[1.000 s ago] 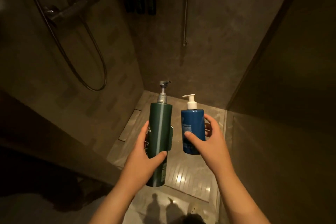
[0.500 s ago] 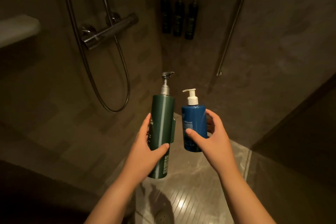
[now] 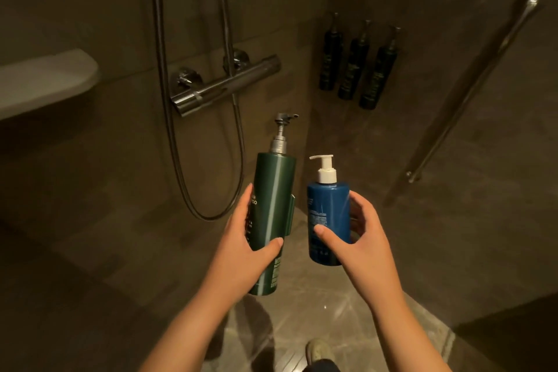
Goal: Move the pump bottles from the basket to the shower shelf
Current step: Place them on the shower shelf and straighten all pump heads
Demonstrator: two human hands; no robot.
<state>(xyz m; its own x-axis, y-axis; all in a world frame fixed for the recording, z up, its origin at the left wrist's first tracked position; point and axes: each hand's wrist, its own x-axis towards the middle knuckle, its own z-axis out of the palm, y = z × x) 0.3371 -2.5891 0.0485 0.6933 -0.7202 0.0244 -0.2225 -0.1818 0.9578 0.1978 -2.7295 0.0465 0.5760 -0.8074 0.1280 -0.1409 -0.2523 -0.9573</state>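
The person stands in a dim shower stall with a pump bottle in each hand, both carried upright in front of the mixer bar [image 3: 225, 84]. The left hand [image 3: 247, 248] wraps the lower half of the tall green bottle [image 3: 273, 214], thumb across its front and fingers curled behind. The right hand [image 3: 363, 243] closes around the shorter blue bottle [image 3: 329, 220], thumb on the label side and fingers behind the far wall. The two bottles sit just beside each other without touching, below and slightly right of the mixer bar.

The pale shower shelf [image 3: 45, 81] juts from the wall well to the left of the mixer bar, at about the same height, and what shows of its top looks bare. The basket is out of view. Three dark wall bottles [image 3: 356, 63] hang to the right of the bar, with a grab rail [image 3: 471, 81] further right.

The step in hand is judged to be the carry toward the shelf. To do it well, the person would swing both bottles left past the hanging hose [image 3: 169, 106] without snagging it, keep them vertical, and set the green one down first at the far side so the blue one has room. Each base should land flat before the grip loosens, since the tall green bottle is likely to tip.
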